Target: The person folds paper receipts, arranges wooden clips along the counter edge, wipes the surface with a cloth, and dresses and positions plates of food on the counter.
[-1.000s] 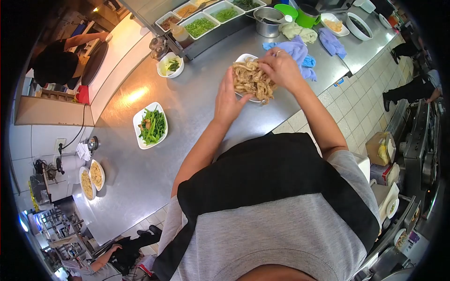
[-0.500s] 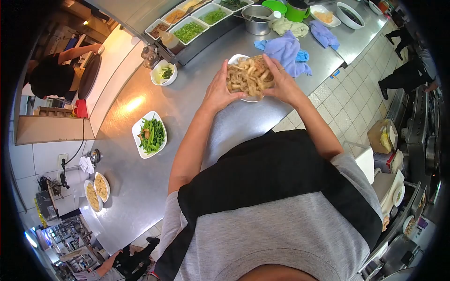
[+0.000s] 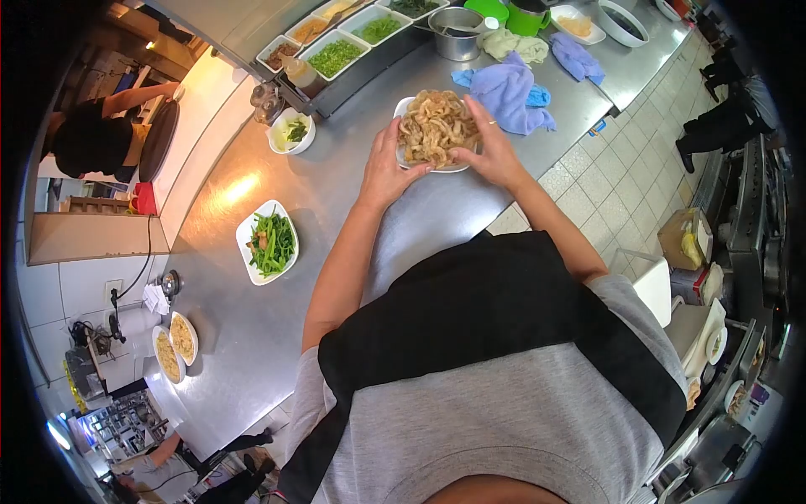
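Observation:
A heap of glossy, curled brown strips of food (image 3: 437,126) fills a white plate (image 3: 402,107) on the steel counter; I cannot tell what the food is. My left hand (image 3: 390,170) curves around the plate's left side, its thumb along the near rim. On the other side my right hand (image 3: 497,155), with a ring on one finger, closes around the right edge, its thumb against the food. To the left stands a white dish (image 3: 245,233) of green leafy stalks (image 3: 272,244). A small white bowl (image 3: 284,143) with some greens sits farther back.
Trays of chopped greens (image 3: 334,57) and other toppings line the back, beside a steel pot (image 3: 457,38). Purple cloths (image 3: 508,94) lie right of the plate. Two oval dishes (image 3: 176,347) stand at the counter's left end. Other people are at the left and far right.
The food heap has spread and settled lower on the plate. Plate and heap have shifted slightly left, and both hands have drawn a little lower around them.

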Motion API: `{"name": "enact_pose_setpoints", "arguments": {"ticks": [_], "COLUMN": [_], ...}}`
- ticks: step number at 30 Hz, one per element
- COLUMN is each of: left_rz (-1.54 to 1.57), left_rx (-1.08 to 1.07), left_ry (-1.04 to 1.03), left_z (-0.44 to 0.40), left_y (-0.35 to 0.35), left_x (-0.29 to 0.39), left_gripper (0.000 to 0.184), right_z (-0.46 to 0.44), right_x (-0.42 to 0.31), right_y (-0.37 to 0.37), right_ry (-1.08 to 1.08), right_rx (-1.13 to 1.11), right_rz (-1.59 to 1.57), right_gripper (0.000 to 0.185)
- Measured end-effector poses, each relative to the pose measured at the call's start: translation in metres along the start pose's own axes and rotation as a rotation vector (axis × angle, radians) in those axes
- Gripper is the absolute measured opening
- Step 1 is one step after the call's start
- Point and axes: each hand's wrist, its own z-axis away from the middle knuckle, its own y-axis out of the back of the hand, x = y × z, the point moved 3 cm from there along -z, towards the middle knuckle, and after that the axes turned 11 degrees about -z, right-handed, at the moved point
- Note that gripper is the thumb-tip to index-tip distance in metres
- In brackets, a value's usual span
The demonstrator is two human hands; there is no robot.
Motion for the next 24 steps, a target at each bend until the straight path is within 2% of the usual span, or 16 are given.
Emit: {"name": "enact_pose_setpoints", "arguments": {"ticks": [3, 6, 9, 13, 19, 22, 24], "left_rz": [-0.034, 0.013, 0.032, 0.001, -0.049, -0.042, -0.027], "left_rx": [0.014, -0.020, -0.049, -0.038, -0.027, -0.059, -0.015], "left_ry": [-0.010, 0.001, 0.004, 0.010, -0.017, -0.009, -0.007], "left_z": [0.000, -0.003, -0.006, -0.008, -0.008, -0.007, -0.004], "left_y": [0.004, 0.002, -0.003, 0.000, 0.002, 0.006, 0.007], "left_x": [0.001, -0.005, -0.009, -0.010, -0.010, -0.009, -0.009], "left_gripper": [0.107, 0.110, 0.111, 0.110, 0.106, 0.106, 0.104], "right_z": [0.010, 0.024, 0.025, 0.013, 0.007, 0.013, 0.013], "right_x": [0.005, 0.009, 0.030, 0.014, 0.012, 0.003, 0.003], "right_y": [0.018, 0.030, 0.022, -0.002, -0.013, 0.000, 0.013], "right_ry": [-0.028, -0.257, -0.442, -0.366, -0.095, 0.014, -0.123], "right_rx": [-0.011, -0.004, 0.066, 0.190, 0.017, 0.103, 0.134], "right_rz": [0.160, 0.004, 0.001, -0.041, 0.382, 0.222, 0.194], "right_gripper": [0.079, 0.062, 0.039, 0.017, 0.019, 0.021, 0.024]}}
